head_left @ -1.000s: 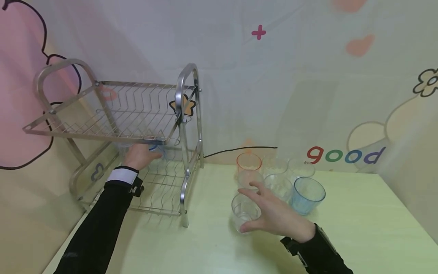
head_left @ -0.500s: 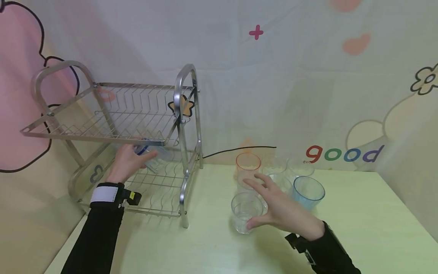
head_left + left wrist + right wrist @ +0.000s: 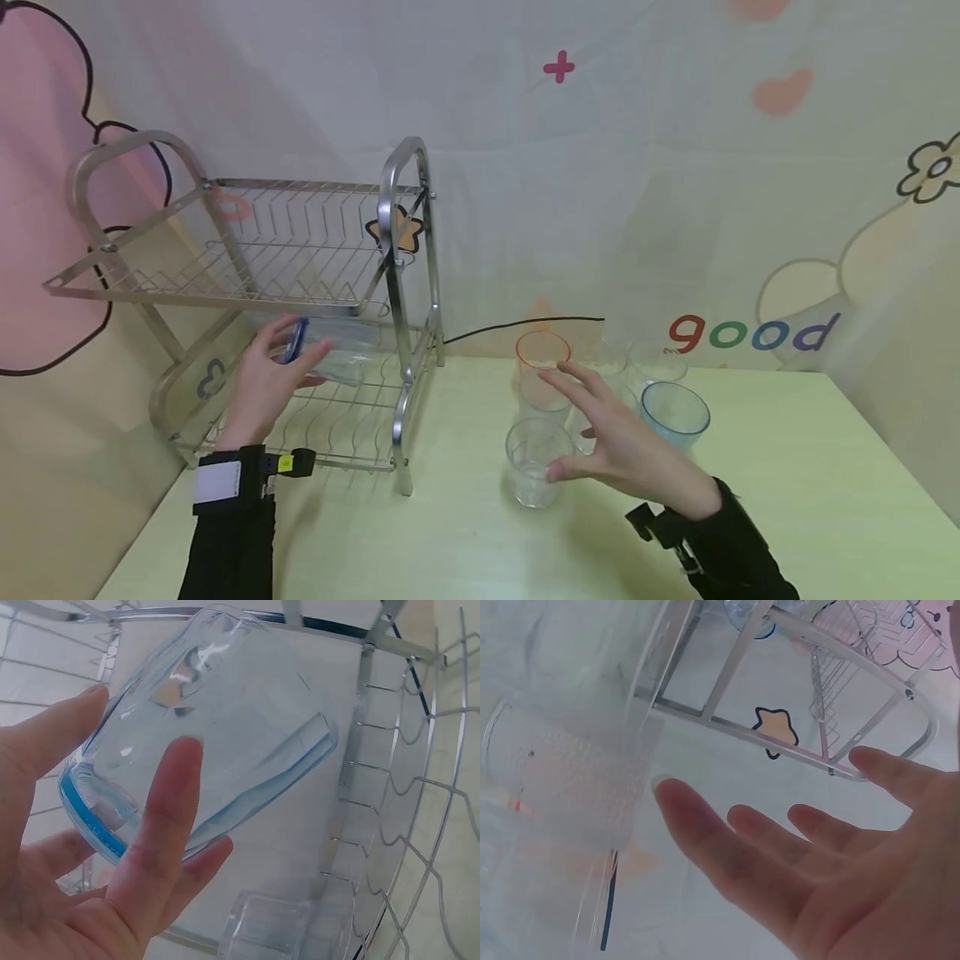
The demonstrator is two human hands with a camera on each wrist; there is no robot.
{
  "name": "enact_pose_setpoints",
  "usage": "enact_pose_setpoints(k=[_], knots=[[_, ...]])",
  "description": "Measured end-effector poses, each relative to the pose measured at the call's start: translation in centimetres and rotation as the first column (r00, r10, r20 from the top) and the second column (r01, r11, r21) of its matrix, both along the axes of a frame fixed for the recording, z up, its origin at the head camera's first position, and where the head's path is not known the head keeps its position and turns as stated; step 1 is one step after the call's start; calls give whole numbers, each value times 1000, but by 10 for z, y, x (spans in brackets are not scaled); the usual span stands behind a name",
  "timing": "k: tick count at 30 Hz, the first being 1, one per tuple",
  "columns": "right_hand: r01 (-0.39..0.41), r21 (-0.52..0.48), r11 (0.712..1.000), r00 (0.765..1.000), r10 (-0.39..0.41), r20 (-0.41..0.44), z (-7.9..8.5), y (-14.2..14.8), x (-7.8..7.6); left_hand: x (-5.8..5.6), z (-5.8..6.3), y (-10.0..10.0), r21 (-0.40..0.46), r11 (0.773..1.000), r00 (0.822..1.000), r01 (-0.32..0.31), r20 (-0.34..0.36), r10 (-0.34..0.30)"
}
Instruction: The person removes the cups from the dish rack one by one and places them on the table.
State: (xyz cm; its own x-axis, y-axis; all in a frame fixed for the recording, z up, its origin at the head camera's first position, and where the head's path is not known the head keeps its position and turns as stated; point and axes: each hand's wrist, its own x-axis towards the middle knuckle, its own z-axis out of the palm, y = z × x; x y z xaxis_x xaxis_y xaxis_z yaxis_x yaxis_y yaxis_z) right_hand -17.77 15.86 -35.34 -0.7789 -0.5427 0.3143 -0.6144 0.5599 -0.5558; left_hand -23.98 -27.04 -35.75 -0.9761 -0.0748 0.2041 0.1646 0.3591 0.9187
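My left hand (image 3: 262,375) holds a clear glass (image 3: 341,350) with a blue rim between thumb and fingers, inside the lower tier of the metal dish rack (image 3: 401,383). The glass lies tipped sideways, its blue-rimmed end toward the palm in the left wrist view, its body pointing away. Over the table, my right hand (image 3: 626,454) has its fingers spread beside a clear tumbler (image 3: 534,467) that stands upright at the front of a group of glasses. Its thumb tip overlaps the tumbler's right side in the head view.
Behind the tumbler stand an orange-rimmed glass (image 3: 542,354), a blue glass (image 3: 675,417) and several clear ones. The rack's upper tier (image 3: 202,296) hangs over the left hand. A clear vessel (image 3: 262,930) shows low in the left wrist view. A printed cloth covers the wall.
My left hand has drawn back to the left and nearer, and the blue-rimmed glass has tipped over sideways, showing more of itself. My right hand has shifted slightly right beside the tumbler.
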Motion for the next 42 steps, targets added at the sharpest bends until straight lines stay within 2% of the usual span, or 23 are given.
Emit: enact_pose_setpoints(k=[4,11,16,20,22,25,30,32,37,40,42], knots=[[-53,-64,997,998,55,28,3,-1,1,8,-3,-2,45,999,1000,22,-9,-22],[-89,-142,986,996,90,-1,6,-4,4,19,-3,-11,170,973,987,153,28,-160],[-127,-195,973,992,124,-26,4,-8,2,27,1,-19,140,964,971,227,41,-235],[-141,-205,969,990,134,-49,4,-10,3,34,5,-26,147,942,951,301,32,-308],[-145,-208,967,989,137,-55,5,-12,4,37,7,-28,177,921,935,346,13,-354],[-143,-217,966,990,135,-50,5,-13,4,40,7,-29,239,877,905,417,-22,-424],[-122,-220,968,992,121,-19,5,-16,5,44,6,-28,283,793,837,539,-79,-541],[-117,-224,968,993,119,-2,4,-18,6,44,6,-25,285,753,801,593,-106,-590],[-128,-237,963,991,134,7,2,-25,10,41,7,-15,288,677,731,677,-158,-664],[-164,-252,954,986,164,-21,-1,-31,12,41,9,-8,275,662,712,697,-158,-684],[-190,-264,946,982,185,-43,-3,-35,13,42,12,-2,260,669,712,696,-132,-689]])
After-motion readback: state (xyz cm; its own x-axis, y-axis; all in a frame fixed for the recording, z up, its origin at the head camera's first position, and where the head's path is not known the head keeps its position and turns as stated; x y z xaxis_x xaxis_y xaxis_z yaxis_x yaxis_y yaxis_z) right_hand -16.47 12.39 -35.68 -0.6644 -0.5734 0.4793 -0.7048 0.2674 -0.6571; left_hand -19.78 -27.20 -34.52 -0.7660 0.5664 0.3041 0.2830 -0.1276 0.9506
